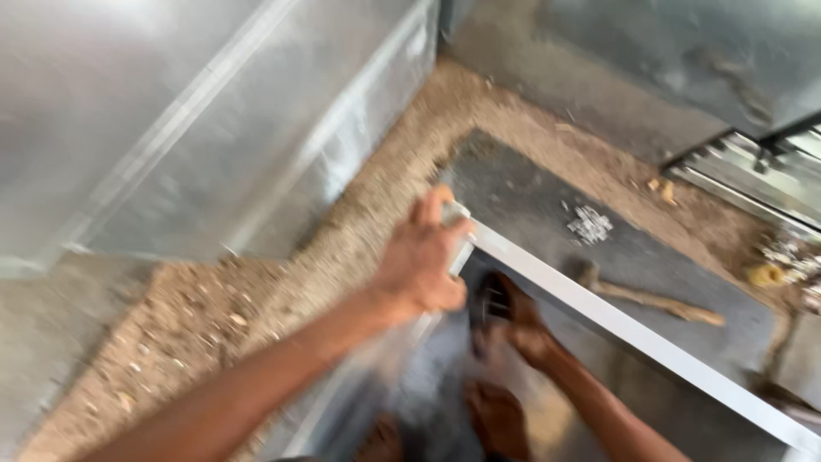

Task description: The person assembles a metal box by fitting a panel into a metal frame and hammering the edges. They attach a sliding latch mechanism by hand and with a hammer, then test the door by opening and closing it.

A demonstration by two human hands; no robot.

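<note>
The white metal bar [633, 329] is long and flat, and it runs slanted from the middle of the view down to the lower right corner, above a dark mat [530, 205] on the floor. The left hand [421, 267] closes its grip around the upper end of this bar, fingers wrapped over the corner. The right hand [517, 321] is just below the bar, and its grip is closed on a small dark object [489, 301]; the picture is blurred, so I cannot tell what this object is. A bare foot [496, 419] shows under the hands, near the bottom edge.

On the mat, to the right of the bar, lies a hammer with a wooden handle [650, 299], well apart from the hands. Near it is a small heap of pale metal scraps [590, 225]. Sand and sawdust [256, 299] border the mat. Large sheets of shiny metal [197, 120] stand at the left. No container is clearly visible.
</note>
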